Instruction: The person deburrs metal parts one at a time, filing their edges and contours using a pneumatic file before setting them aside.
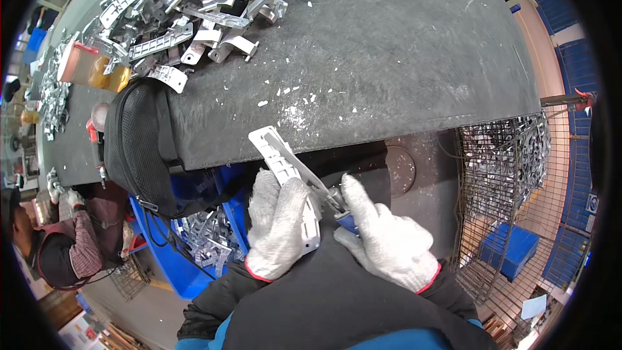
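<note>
My left hand (275,230), in a white knit glove, is closed around a long silver metal bracket (275,161) with ribbed pockets. The bracket slants up toward the table edge, its far end over the grey tabletop (389,65). In my right hand (395,246), gloved the same way, is a flat file (306,174) by its blue handle (347,221). The grey blade runs along the right side of the bracket and seems to touch it. Small pale metal chips (295,116) are scattered on the tabletop just beyond.
Many silver brackets (207,13) are heaped at the far left. A black mesh bag (139,142) lies at the table's left edge above a blue bin (188,288) of metal parts. A wire cage (499,220) stands right. A co-worker (68,246) works at far left.
</note>
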Demonstrator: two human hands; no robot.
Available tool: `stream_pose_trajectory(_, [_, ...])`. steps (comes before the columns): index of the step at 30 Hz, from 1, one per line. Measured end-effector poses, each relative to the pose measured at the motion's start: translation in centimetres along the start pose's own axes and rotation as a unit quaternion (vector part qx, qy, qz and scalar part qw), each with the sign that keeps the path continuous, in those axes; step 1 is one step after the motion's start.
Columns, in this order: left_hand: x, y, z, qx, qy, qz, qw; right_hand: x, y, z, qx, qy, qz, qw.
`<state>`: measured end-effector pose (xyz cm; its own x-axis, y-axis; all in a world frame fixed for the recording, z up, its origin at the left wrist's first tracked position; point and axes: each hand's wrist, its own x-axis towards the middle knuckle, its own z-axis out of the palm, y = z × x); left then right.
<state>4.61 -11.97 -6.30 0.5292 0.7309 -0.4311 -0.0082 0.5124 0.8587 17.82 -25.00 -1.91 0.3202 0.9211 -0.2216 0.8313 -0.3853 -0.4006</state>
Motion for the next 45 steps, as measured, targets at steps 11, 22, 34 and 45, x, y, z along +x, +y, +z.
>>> stream_pose_trajectory(11, [2.1, 1.4, 0.3, 0.029, 0.080, 0.005, 0.996, -0.4, -0.6, -0.1, 0.010, -0.116, 0.007, 0.993])
stream_pose_trajectory(22, [1.5, 3.3, -3.5, -0.128, -0.192, -0.063, 0.971, 1.8, 4.5, -3.3, -0.150, 0.078, -0.121, 0.978])
stream_pose_trajectory(34, [1.9, 5.8, -3.8, -0.297, -0.190, -0.143, 0.925, 2.2, 4.1, -4.9, 0.181, -0.015, -0.045, 0.982])
stream_pose_trajectory(45, [3.6, 5.6, -5.4, 0.234, -0.338, 0.190, 0.891, 4.5, 0.6, -5.9, 0.063, -0.258, -0.123, 0.956])
